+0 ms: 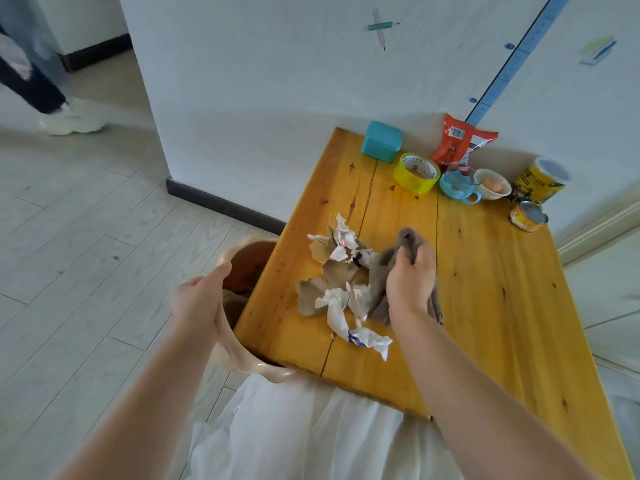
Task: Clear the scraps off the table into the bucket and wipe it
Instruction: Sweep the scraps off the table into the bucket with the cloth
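Both hands are working: my right hand is closing its grip on the grey cloth mid-bench, against the paper scraps near the left edge. My left hand is clasping the bucket rim, just below that edge of the bench.

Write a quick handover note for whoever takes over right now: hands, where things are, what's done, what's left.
Left hand grips the rim of the bucket, held at the table's left edge.
Right hand clutches the grey cloth against the scraps.
Scraps are piled mid-table, none visibly over the edge yet.
Left: push scraps into the bucket, then wipe the table.
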### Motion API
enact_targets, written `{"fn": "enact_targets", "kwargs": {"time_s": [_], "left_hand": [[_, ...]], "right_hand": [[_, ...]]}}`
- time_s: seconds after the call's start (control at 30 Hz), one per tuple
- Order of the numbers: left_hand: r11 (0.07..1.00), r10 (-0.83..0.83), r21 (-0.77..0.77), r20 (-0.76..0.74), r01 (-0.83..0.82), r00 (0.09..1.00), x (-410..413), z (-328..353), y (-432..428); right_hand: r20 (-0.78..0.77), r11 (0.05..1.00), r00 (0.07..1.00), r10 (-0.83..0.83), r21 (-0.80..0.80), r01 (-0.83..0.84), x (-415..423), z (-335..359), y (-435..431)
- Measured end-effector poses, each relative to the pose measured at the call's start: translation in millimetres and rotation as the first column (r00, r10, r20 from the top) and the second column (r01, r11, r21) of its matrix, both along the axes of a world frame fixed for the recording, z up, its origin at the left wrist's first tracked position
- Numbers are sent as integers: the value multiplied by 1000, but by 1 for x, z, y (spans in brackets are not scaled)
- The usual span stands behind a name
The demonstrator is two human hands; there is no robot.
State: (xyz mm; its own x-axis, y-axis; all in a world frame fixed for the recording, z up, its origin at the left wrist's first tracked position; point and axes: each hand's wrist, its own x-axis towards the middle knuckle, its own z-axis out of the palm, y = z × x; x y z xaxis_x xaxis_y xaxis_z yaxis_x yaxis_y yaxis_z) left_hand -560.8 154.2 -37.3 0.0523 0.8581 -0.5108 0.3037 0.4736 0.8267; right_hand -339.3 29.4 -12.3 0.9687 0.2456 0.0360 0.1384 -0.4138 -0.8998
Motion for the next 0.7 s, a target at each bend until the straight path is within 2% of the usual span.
{"fn": "enact_targets", "kwargs": {"time_s": [0.1, 0.2, 0.3, 0.43, 0.57, 0.7], "left_hand": [[1000, 15, -11, 2, -15, 1000, 0, 0, 2], [999, 27, -32, 19, -27, 999, 0, 1, 3], [998, 30, -54, 39, -28, 999, 1, 5, 3], [999, 4, -43, 22, -4, 1000, 1, 8, 4], [1000, -6, -20, 19, 6, 1000, 2, 9, 6], [1000, 3, -7, 22, -3, 1000, 3, 10, 8]], "right_hand": [[160, 997, 985, -72, -12, 75, 19, 11, 8], [187, 987, 977, 104, -141, -78, 30, 14, 27], [100, 909, 927, 362, -258, -328, 34, 10, 45], [-75, 769, 834, 546, -349, -535, 36, 7, 57], [-209, 676, 757, 619, -349, -649, 35, 12, 57], [-187, 566, 678, 711, -420, -709, 27, 16, 62]]}}
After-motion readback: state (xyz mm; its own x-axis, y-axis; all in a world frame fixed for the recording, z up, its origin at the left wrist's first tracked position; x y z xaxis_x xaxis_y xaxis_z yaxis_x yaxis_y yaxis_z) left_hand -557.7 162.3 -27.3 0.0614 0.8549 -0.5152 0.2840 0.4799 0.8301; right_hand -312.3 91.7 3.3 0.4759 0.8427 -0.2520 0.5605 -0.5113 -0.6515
